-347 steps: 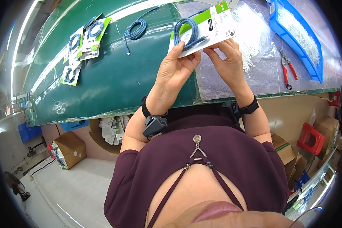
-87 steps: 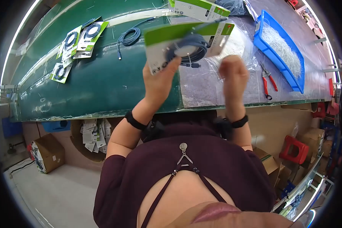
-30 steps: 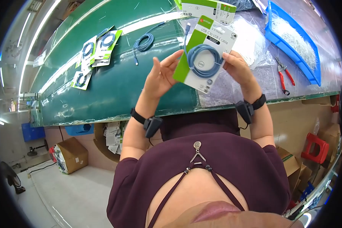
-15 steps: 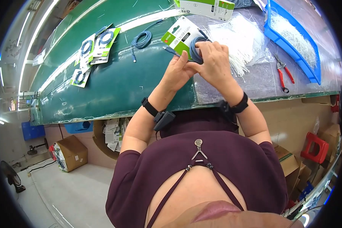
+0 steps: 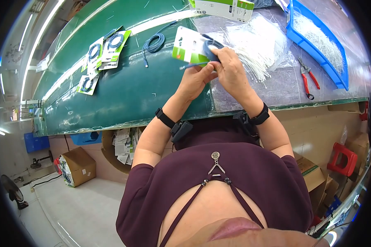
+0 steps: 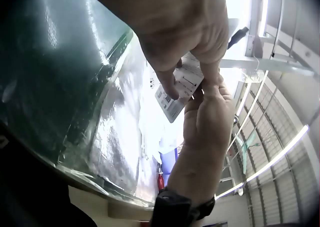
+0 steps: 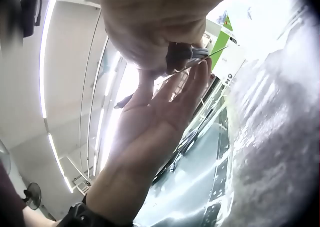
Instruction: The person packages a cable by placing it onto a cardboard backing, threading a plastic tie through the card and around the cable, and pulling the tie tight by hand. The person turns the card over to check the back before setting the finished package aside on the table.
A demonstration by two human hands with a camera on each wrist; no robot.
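Observation:
A blue USB-C cable (image 5: 211, 45), wound in a coil, is against a white-and-green packaging card (image 5: 186, 41), tilted over the table in front of the chest. My right hand (image 5: 232, 70) pinches the coil and card edge from the right, thumb towards the left hand. My left hand (image 5: 195, 81) holds the lower edge, with its thumb near the cable and its fingers behind the card in the right wrist view. One cable end (image 5: 188, 65) sticks out to the left. In the left wrist view the printed back of the card (image 6: 175, 105) shows between both hands.
Several carded cables (image 5: 111, 43) lie at the left, with a loose coiled cable (image 5: 153, 43) nearer. More cards (image 5: 224, 9) lie at the back. White cable ties (image 5: 255, 53), red-handled cutters (image 5: 307, 78) and a blue tray (image 5: 341, 78) of clear scraps are to the right.
A second ago the right hand held the card upright with the left hand spread beside it. Both hands now hold it, and the card has turned so its header points left.

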